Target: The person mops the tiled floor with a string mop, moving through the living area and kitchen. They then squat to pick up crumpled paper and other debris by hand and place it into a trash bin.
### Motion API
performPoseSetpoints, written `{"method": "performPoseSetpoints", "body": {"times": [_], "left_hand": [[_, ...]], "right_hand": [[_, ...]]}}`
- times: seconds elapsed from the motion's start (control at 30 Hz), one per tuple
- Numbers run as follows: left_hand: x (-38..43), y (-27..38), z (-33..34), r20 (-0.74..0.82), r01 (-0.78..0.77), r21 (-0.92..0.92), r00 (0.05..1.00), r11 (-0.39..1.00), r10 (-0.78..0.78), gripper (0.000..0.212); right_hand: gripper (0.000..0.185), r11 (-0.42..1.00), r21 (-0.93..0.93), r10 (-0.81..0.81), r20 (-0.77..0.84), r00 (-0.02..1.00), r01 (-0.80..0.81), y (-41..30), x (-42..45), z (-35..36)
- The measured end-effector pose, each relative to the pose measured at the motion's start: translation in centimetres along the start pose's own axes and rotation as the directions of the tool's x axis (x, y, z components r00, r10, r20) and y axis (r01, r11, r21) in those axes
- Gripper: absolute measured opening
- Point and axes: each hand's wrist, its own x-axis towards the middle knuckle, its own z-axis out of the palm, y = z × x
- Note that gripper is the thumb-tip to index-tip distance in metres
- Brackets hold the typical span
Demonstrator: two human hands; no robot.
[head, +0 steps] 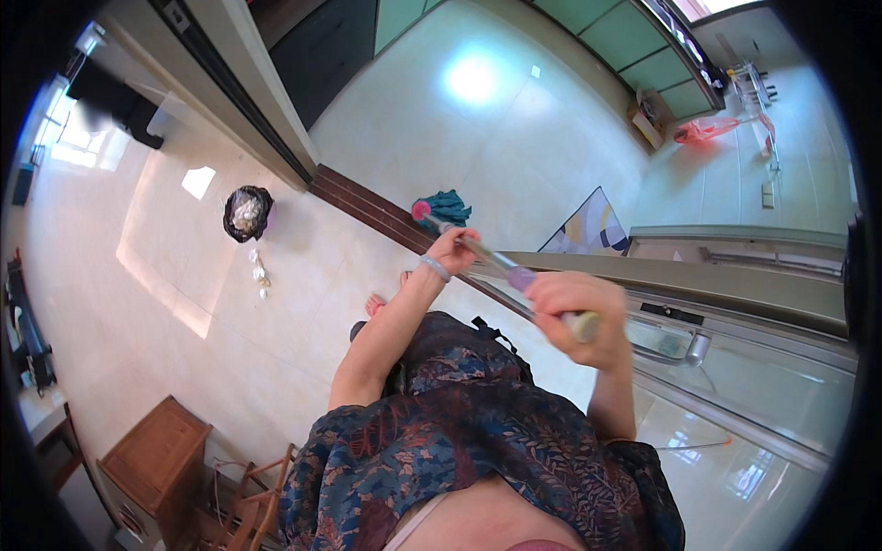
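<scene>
Both my hands grip the pole of a mop (497, 260). My left hand (455, 249), with a pale bangle (435, 268) at the wrist, closes round its lower middle. Up at the top end my right hand (580, 313) wraps the pole, and the yellowish end cap (586, 326) sticks out past the fingers. A pink collar (421, 210) joins the pole to a teal mop head (449, 209), which lies on the floor just beyond a dark brown threshold (365, 206). The pole slants down from my right hand towards the threshold.
A bin lined with a black bag (248, 213) stands left, with crumpled litter (258, 268) beside it. Lower left are a wooden cabinet (157, 454) and chair (262, 496). A sliding door frame (689, 282) runs along the right. Beyond lies a patterned mat (586, 224).
</scene>
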Motion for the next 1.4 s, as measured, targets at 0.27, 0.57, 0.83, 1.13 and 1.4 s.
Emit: {"method": "performPoseSetpoints", "body": {"times": [0.27,0.57,0.83,1.13,1.4], "left_hand": [[-4.5,4.7,-6.5,-0.176,-0.309,-0.034,0.938,0.951,0.299,0.008],[-13.4,3.6,-3.0,-0.097,-0.467,-0.133,0.884,0.874,0.457,0.008],[-14.1,-3.3,7.4,0.116,-0.224,0.106,0.970,0.969,0.212,0.013],[-10.1,-9.9,12.2,0.086,0.302,0.150,0.944,0.941,-0.317,0.020],[1.6,-4.8,6.7,-0.190,0.424,0.257,0.903,0.868,-0.385,0.012]], "right_hand": [[0.012,0.929,0.312,0.164,0.135,0.977,-0.199,3.6,-2.0,2.5],[0.012,0.885,0.460,0.005,0.150,0.989,-0.074,2.2,-1.9,0.4],[0.021,0.661,0.728,-0.378,0.115,0.919,0.181,-0.5,-2.0,-6.7],[0.025,0.778,0.564,-0.375,0.064,0.925,0.276,-6.9,-3.2,-11.1],[0.024,0.984,-0.112,0.113,-0.219,0.969,-0.140,-3.3,2.4,-2.0]]}}
